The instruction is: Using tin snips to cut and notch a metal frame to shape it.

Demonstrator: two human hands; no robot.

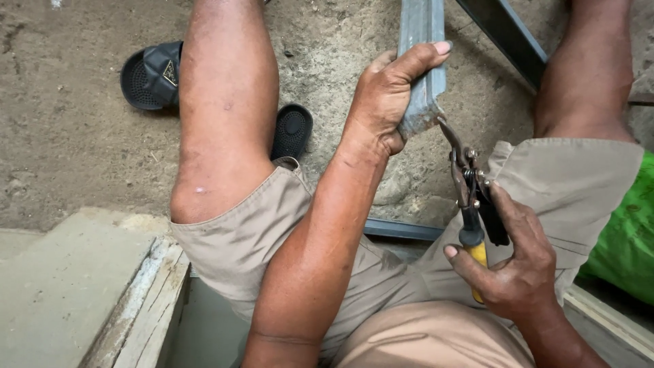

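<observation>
- Fingers of your left hand (385,102) wrap shut around the near end of the grey metal channel (422,61), thumb along its face, so the strip stays steady and angled toward you while the blades work on its end.
- Your right hand (514,266) closes around the handles of the tin snips (470,197); the grip is yellow at the base and dark above, and the nose of the tool meets the channel's lower corner, just beside your left palm.
- Holding both above your lap, between your knees, keeps the cut close to your eyes and clear of the ground.
- Count: one channel in hand, one pair of snips.
- Farther out: two dark sandals, one black sandal (153,75) lying loose beside your left leg, the other (291,131) mostly hidden behind that knee.
- One dark metal bar (504,37) runs slantwise over the dirt floor (68,136); one more flat bar (402,230) lies under your thighs.
- One green sack (627,232) sits at your right.
</observation>
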